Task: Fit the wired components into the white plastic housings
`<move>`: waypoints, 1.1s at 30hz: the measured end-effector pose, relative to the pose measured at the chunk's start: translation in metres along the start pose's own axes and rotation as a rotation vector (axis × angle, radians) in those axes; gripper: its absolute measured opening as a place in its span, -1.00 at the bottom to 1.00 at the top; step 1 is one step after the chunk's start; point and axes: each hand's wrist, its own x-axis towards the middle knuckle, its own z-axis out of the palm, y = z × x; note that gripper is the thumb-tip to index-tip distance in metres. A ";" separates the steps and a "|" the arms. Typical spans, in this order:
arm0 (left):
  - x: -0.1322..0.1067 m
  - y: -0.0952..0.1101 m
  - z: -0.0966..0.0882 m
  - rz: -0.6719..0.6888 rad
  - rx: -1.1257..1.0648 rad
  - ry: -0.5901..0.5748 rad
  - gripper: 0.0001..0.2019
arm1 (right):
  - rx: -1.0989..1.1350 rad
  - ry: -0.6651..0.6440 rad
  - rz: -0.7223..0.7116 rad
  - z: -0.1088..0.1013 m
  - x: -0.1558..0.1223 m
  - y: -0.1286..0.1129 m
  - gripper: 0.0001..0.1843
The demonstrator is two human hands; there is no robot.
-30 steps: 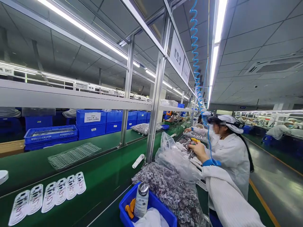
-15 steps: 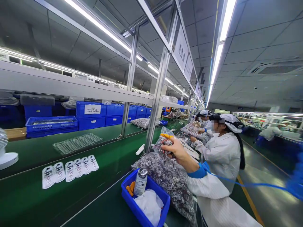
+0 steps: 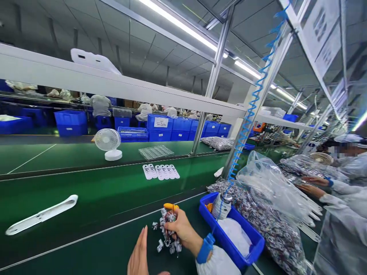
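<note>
– While the green bench [image 3: 94, 252] is filling the lower view, what's the biggest load sitting on it?
– Clear parts bag [image 3: 269, 229], right side. It's bulging with small grey-white pieces; its loose, crumpled plastic is spreading out at the far end.
– Next size down?
– Blue bin [image 3: 256, 250], lying just beside the bag, near side. It's holding a silver-capped bottle [image 3: 224, 208] and a white cloth [image 3: 233, 236]. Long white shell [image 3: 43, 215] is lying well apart, far left, at a slant.
– Hands?
– Left hand [image 3: 139, 252] is showing edge-on at the bottom, fingers straight and together, gripping nothing visible. Right hand [image 3: 185, 231] is closing around a cluster [image 3: 166, 220] of small parts. Blue wristband [image 3: 205, 248] is sitting at that wrist.
– Where's the cluster exactly?
– Over the near strip of bench, between left hand and bin, and it's bunching out past the right thumb. Can't tell if its lowest pieces are touching the bench.
– Looks?
– Ragged clump, no tidy order. Mostly white and pale grey, with dark red and black bits, probably thin leads, showing between. Some pieces are looking ring-shaped, others blocky. A few are dangling loose below the palm. Finer detail is blurring out.
– Yellow bit on top?
– Yellow-orange piece [image 3: 171, 206], sticking out by the index finger. Can't tell whether it's being worn or gripped.
</note>
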 end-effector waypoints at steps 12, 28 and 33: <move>0.003 -0.019 -0.010 0.009 0.137 0.094 -0.05 | -0.294 -0.081 -0.285 0.062 0.009 0.021 -0.63; -0.004 -0.010 -0.022 -0.174 -0.039 0.273 -0.51 | -0.408 -0.172 -0.360 0.039 0.054 0.033 -0.37; -0.006 -0.016 -0.028 -0.358 -0.431 -0.086 -0.52 | -0.480 -0.300 -0.356 0.041 0.063 0.064 -0.42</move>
